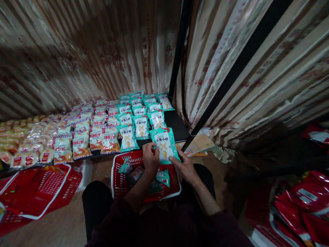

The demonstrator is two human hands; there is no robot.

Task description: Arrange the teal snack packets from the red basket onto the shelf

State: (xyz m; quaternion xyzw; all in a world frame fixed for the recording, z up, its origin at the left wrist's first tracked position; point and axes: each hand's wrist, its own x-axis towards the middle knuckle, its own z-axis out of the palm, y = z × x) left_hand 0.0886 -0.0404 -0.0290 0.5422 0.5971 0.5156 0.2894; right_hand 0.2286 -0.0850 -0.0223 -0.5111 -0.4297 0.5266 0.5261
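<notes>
A teal and white snack bag [164, 144] is held upright over the right back part of a red basket [116, 177]. My right hand [186, 167] pinches its lower right edge, thumb on the front. At the bag's left edge is my left hand [151, 159], fingers curled; whether it grips the bag is hard to tell. More teal bags [162, 178] lie inside the basket, partly hidden by my left forearm. Behind, rows of matching teal bags [127, 137] stand on a black shelf [176, 123].
Orange and white snack bags [109, 139] and round packaged items [26, 159] fill the shelf leftward. A second red basket [35, 192] is at the left. Black posts [184, 33] rise before pleated curtains [89, 49]. Red packages [312, 199] lie at the lower right.
</notes>
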